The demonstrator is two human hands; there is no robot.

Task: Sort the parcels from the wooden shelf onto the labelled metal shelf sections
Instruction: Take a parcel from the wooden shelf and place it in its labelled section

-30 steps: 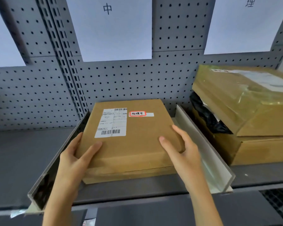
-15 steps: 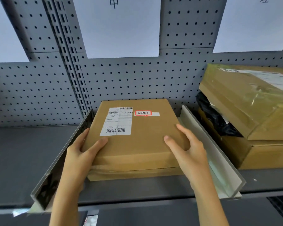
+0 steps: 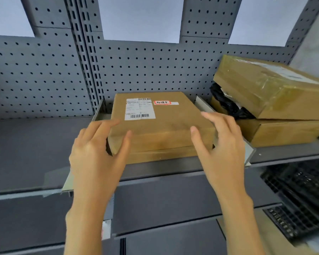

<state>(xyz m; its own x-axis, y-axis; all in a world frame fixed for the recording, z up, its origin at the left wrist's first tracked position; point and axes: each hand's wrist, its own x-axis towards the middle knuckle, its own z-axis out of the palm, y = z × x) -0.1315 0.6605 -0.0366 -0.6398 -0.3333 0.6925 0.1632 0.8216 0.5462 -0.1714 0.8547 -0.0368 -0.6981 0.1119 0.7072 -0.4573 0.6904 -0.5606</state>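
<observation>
A flat brown cardboard parcel (image 3: pixel 160 129) with a white barcode label and a small red-framed sticker lies on the grey metal shelf (image 3: pixel 35 153). It sits between two upright dividers, under a white paper sign (image 3: pixel 140 17) on the pegboard. My left hand (image 3: pixel 98 155) hovers at the parcel's near left corner, fingers spread and loose, a dark gap between palm and box. My right hand (image 3: pixel 221 150) is at the near right corner with straight, spread fingers. Neither hand grips the parcel.
The left divider (image 3: pixel 99 113) and right divider (image 3: pixel 203 105) flank the parcel. Right of them, two bigger brown boxes (image 3: pixel 265 89) are stacked with a black bag (image 3: pixel 226 103) wedged between. Black plastic crates (image 3: pixel 298 190) sit on the lower level at right.
Both hands held the parcel's near corners before; now their fingers have opened and come off it. The parcel stays on the shelf, and the view has pulled back and dropped.
</observation>
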